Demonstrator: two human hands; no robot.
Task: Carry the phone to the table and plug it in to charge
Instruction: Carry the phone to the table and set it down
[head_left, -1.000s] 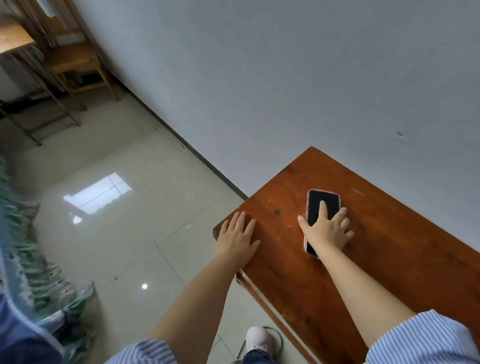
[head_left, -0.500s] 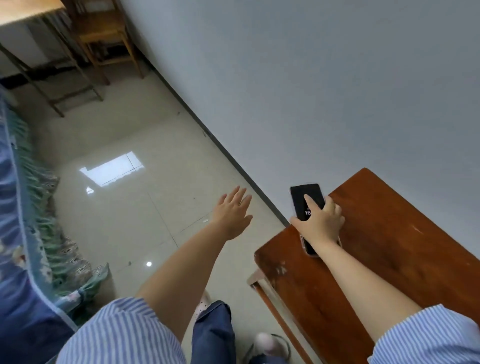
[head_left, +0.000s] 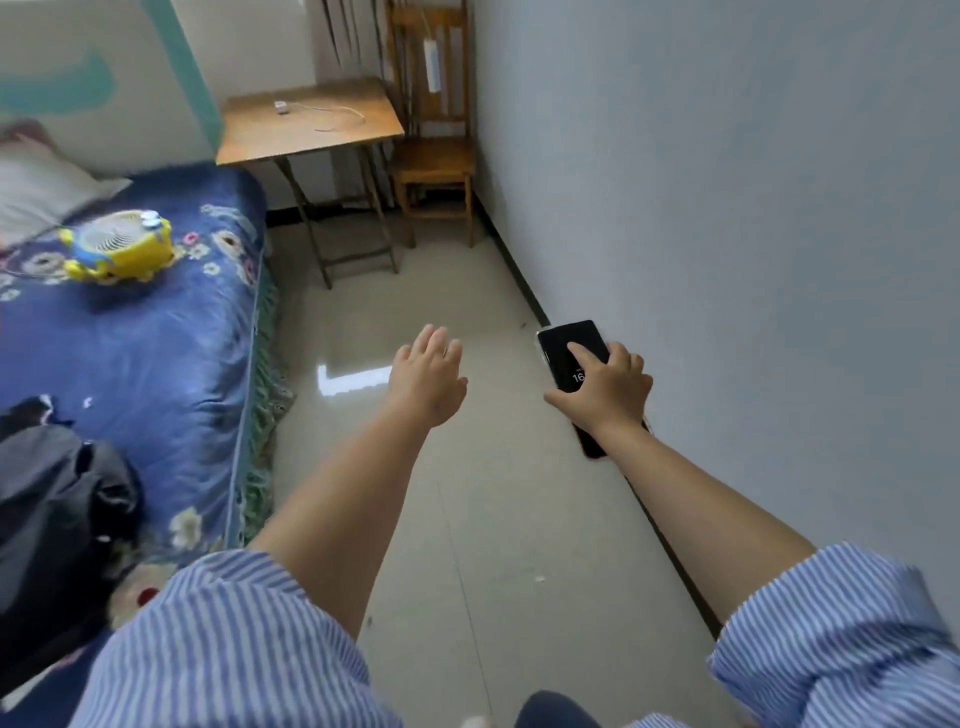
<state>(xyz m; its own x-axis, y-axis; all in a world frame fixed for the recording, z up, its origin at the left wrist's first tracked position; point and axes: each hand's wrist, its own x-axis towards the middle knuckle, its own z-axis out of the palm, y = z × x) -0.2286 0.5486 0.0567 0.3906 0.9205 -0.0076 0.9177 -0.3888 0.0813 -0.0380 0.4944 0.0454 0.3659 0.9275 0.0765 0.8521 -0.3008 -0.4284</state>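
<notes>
Now right hand (head_left: 605, 387) grips phone (head_left: 570, 347) in the air over the floor by the wall, left hand (head_left: 428, 379) empty and spread, table (head_left: 260, 136) with white cable (head_left: 332, 111) well ahead.

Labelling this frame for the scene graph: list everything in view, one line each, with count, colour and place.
phone: 1, black, screen lit, held in the right hand above the floor near the wall
folding table: 1, light wood, far end of the room
charger and cable: 1, white, lying on the folding table
chair: 1, wooden, right of the table against the wall
power strip: 1, white, hanging at the chair back
bed: 1, blue floral cover, left side
fan: 1, yellow, on the bed
pillow: 1, pale, at the head of the bed
dark clothing: 1 heap, black, near end of the bed
left hand: 1, open, empty, stretched forward
right hand: 1, closed on the phone
sleeves: 2, blue-and-white striped, bottom of frame
</notes>
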